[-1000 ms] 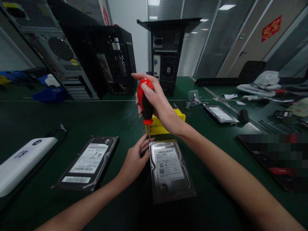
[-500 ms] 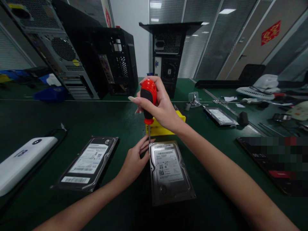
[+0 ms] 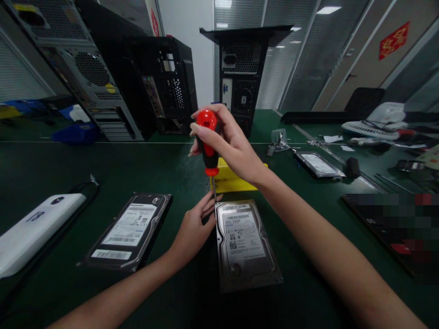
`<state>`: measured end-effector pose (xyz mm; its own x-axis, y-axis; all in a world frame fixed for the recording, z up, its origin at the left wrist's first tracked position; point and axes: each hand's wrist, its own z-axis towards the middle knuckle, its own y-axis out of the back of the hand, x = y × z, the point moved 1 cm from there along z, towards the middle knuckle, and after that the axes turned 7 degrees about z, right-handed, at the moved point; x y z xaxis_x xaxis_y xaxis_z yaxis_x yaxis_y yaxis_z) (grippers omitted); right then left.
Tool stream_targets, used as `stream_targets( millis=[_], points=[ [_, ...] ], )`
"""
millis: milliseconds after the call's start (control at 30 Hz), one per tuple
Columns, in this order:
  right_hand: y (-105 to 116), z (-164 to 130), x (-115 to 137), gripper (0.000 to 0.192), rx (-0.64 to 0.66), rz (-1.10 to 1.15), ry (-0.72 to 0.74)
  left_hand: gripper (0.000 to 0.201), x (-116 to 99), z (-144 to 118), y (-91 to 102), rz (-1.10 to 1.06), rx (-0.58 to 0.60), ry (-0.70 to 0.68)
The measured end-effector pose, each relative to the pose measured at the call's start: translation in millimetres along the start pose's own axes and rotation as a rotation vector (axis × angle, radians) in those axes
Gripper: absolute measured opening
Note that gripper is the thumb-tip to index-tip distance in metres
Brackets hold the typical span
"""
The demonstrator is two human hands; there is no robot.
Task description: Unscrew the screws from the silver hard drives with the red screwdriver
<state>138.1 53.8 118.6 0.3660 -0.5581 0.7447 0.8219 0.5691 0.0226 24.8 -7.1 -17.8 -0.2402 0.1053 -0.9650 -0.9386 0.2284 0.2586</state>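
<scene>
two hands work on one hard drive point(image 3: 245, 244) that lies flat on the green mat, label up. the right hand point(image 3: 229, 146) is closed round the red and black handle of a screwdriver point(image 3: 208, 141), thumb and fingertips pinching the handle near its top, and the thin shaft drops almost upright to the drive's far left corner. the left hand point(image 3: 194, 228) sits just left of the drive, fingers loosely curled, with the fingertips point(image 3: 210, 204) touching that same corner beside the tip; it holds nothing but steadies the drive and guides the shaft.

to do this turn well, it seems wise to keep the shaft straight above the screw, press down lightly while twisting, and let the left fingers stop the drive from sliding. a tilt of the handle would likely let the tip slip out of the screw head, which is too small to make out.

just beyond the drive stands a yellow box point(image 3: 233, 179). well to the left of the drive lies a second drive point(image 3: 128, 230), and far to the right beyond it a third drive point(image 3: 318, 163).
</scene>
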Motion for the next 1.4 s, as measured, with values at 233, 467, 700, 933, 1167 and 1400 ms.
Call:
stream_targets(
  millis=[233,467,700,933,1167,1400],
  points=[
    [-3.0,-3.6,2.8,0.03,-0.022,-0.049,-0.029,0.065,1.0,-0.8,0.6,-0.001,0.003,-0.005],
    [-7.4,-3.0,5.1,0.031,0.047,0.018,-0.031,0.063,4.8,0.1,0.1,-0.011,0.001,-0.007],
    [-4.0,1.1,-0.4,0.025,0.047,0.069,-0.031,0.061,2.5,0.5,0.1,-0.016,0.008,-0.021],
    [-5.2,-1.2,-0.6,0.023,0.006,0.037,-0.049,0.062,1.0,1.1,0.5,-0.004,0.011,-0.024],
    [-2.0,-0.2,-3.0,0.031,0.061,0.131,-0.035,0.06,2.3,2.2,1.0,-0.002,0.016,-0.039],
    [-2.3,-1.4,-0.9,0.023,0.049,0.081,-0.084,0.057,-0.3,-0.5,0.7,0.021,0.019,-0.047]
  ],
)
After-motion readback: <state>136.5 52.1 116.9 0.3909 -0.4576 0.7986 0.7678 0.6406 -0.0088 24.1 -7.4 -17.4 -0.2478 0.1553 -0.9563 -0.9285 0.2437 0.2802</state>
